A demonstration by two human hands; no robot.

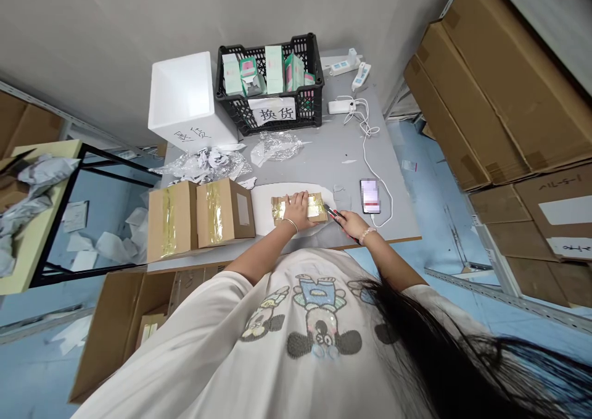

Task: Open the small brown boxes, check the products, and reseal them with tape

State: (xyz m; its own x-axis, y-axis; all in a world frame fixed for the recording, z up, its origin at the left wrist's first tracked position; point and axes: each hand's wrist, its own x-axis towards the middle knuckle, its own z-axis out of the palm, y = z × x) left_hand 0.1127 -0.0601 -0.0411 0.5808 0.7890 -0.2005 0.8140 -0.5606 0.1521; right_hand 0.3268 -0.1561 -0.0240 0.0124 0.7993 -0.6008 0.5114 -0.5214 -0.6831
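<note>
A small cardboard box [278,208], sealed with shiny clear tape, lies on a white sheet [263,212] near the table's front edge. My left hand [297,212] rests on top of this box with its fingers stretched out towards the far side. My right hand [354,226] is closed around a black and red box cutter [337,215]. The cutter's tip points left and meets the box's right end; whether the blade is in the tape is too small to tell.
Two taped cartons [224,212] stand to the left. Behind are crumpled plastic wrap [275,147], a white foam box [182,92] and a black crate [272,107] of small boxes. A charging phone [370,197] with its white cable [388,194] lies right. Power strips [342,107] sit further back.
</note>
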